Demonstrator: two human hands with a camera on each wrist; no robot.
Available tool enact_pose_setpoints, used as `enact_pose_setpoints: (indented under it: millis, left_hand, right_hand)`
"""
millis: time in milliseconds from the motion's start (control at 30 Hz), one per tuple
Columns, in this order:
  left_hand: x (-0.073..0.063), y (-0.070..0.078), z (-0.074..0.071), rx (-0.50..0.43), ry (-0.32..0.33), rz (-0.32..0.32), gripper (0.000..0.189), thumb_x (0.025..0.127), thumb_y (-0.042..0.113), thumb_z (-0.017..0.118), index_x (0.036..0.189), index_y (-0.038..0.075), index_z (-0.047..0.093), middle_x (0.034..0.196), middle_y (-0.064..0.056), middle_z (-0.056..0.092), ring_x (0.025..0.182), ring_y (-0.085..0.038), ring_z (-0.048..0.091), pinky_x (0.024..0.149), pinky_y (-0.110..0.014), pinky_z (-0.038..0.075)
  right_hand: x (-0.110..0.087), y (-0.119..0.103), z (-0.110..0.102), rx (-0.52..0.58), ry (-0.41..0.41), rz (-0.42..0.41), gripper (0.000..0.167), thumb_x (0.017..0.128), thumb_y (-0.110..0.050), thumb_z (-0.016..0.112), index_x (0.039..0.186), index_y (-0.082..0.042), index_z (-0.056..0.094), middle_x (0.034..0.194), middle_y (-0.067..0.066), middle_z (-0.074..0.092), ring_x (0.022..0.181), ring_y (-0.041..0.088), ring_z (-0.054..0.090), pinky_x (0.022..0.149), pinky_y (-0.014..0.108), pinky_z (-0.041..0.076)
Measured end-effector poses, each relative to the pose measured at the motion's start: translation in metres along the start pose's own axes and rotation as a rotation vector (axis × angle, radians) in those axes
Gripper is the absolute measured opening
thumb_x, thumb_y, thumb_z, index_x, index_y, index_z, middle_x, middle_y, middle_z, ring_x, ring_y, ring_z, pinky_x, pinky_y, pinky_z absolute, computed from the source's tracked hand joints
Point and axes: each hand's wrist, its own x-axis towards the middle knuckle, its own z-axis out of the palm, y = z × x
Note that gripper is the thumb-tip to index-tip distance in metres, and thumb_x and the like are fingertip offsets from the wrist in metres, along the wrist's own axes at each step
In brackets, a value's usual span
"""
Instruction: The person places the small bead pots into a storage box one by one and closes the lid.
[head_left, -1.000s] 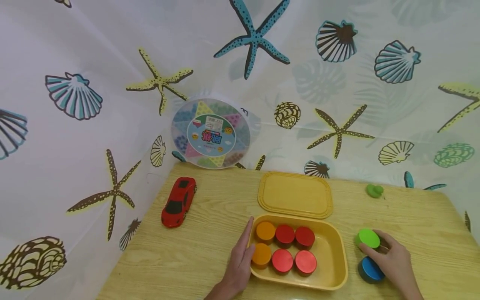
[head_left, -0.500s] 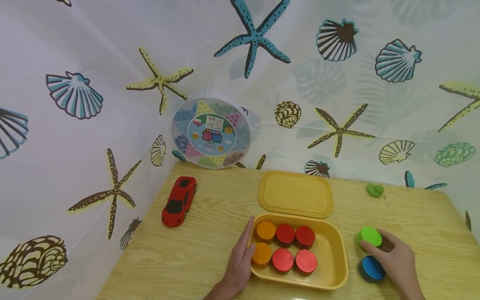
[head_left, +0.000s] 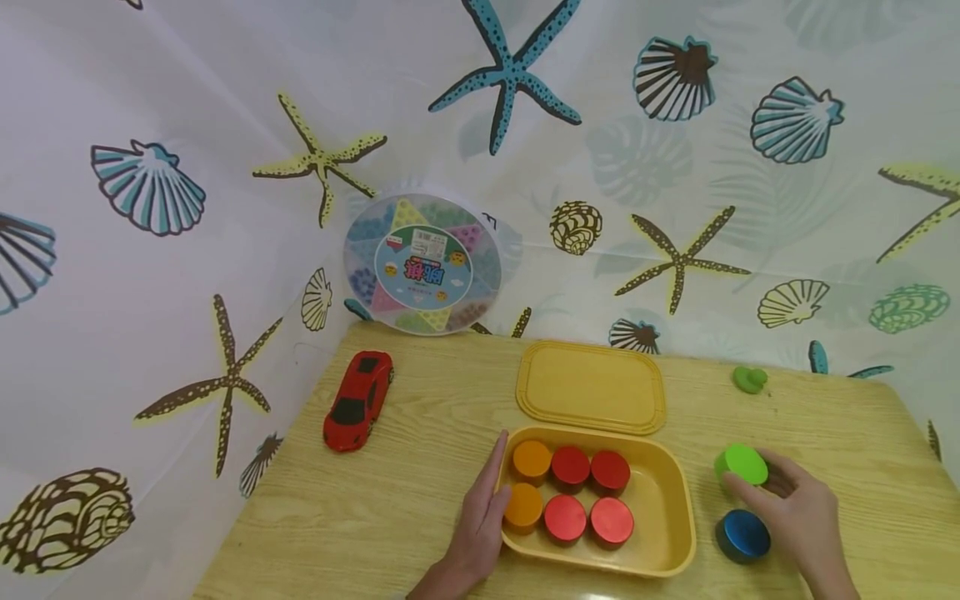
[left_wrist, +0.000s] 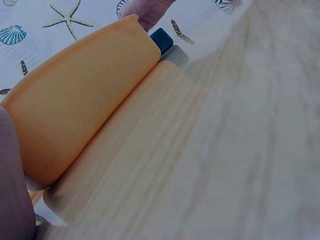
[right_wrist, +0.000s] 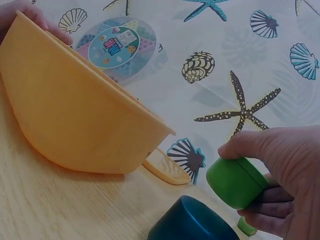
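Note:
A green round tin [head_left: 741, 466] with a lid seam is pinched between the thumb and fingers of my right hand [head_left: 802, 517]. It tilts in the grip, and the right wrist view shows it raised above the level of the blue round tin [head_left: 742, 535], which stands on the table just in front of it. My left hand [head_left: 477, 521] rests along the left end of a yellow plastic box [head_left: 678, 533], fingers straight against the outer wall and thumb at the rim. Inside the box are two orange tins [head_left: 522, 507] and several red tins [head_left: 565, 520], with bare floor at its right end.
Behind the box lies its flat yellow lid [head_left: 591, 387]. A red toy car [head_left: 358, 402] stands at the left, a small green duck [head_left: 750, 380] at the back right. Against the patterned curtain [head_left: 600, 67] leans a round Chinese checkers board [head_left: 422, 264]. Bare wooden table [head_left: 420, 483] extends left.
My right hand has lifted the green tin slightly up and away from the blue tin, tilting it a little. The left hand and the box stay in place.

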Motion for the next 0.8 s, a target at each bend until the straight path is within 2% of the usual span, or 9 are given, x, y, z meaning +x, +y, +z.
enact_pose_setpoints:
  millis: [267,500,800]
  left_hand:
    - [0.001,0.001,0.0,0.001,0.003,0.006,0.059,0.111,0.002,0.035,0.168,0.007,0.017,0.172,-0.017,0.021,0.159,-0.024,0.019,0.125,-0.018,0.011]
    - [0.0,0.0,0.0,0.001,-0.002,-0.01,0.06,0.111,0.002,0.035,0.168,0.008,0.017,0.172,-0.017,0.021,0.159,-0.023,0.018,0.125,-0.018,0.011]
    - [0.0,-0.001,0.0,-0.007,-0.003,-0.005,0.06,0.111,0.002,0.035,0.168,0.008,0.017,0.172,-0.017,0.021,0.159,-0.025,0.018,0.125,-0.018,0.011]
  right_hand:
    - [-0.008,-0.02,0.002,-0.028,0.008,-0.071,0.074,0.086,-0.045,0.086,0.14,0.0,0.063,0.133,0.025,0.067,0.086,-0.021,0.055,0.071,0.01,0.054]
    - [-0.016,-0.034,0.012,-0.012,0.023,-0.172,0.065,0.085,-0.034,0.089,0.135,0.001,0.066,0.128,0.023,0.07,0.089,-0.018,0.058,0.075,0.011,0.056]
    - [-0.021,-0.044,0.025,0.027,-0.005,-0.278,0.055,0.085,-0.023,0.09,0.129,0.002,0.069,0.119,0.021,0.073,0.09,-0.011,0.065,0.077,0.011,0.056]
